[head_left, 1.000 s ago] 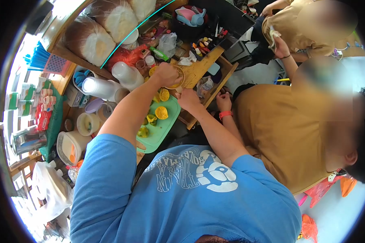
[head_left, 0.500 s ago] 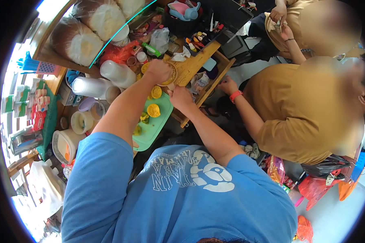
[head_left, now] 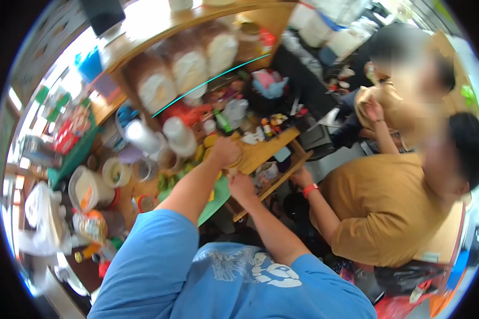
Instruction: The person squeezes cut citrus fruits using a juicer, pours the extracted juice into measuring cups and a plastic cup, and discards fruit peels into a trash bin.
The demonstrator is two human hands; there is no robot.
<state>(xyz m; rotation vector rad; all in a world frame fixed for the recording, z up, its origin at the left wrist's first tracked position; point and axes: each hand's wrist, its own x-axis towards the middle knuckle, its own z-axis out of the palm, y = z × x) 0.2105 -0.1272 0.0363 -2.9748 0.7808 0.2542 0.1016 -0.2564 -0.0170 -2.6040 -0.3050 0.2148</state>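
My left hand (head_left: 227,151) is closed, its fingers curled down over a round yellow citrus juicer (head_left: 240,159). Whatever lies under that palm is hidden. Just below it, my right hand (head_left: 241,187) is wrapped round the juicer's pale handle (head_left: 232,171). A light green board (head_left: 208,207) lies beneath my left forearm, partly covered by it. Yellow citrus pieces (head_left: 211,141) show beyond my left wrist, and green fruit (head_left: 167,181) sits left of the forearm. Motion blur softens the details.
Plastic cup stacks (head_left: 180,135) and tubs (head_left: 85,189) crowd the left of the table. An open wooden drawer (head_left: 279,181) juts out at right, near a co-worker's hand (head_left: 303,177) with a red wristband. Bagged goods (head_left: 190,74) fill the shelf behind.
The view has tilted up, so hands and table sit lower in the picture and more shelf shows. Both hands stay at the juicer. The nearer co-worker's head has turned.
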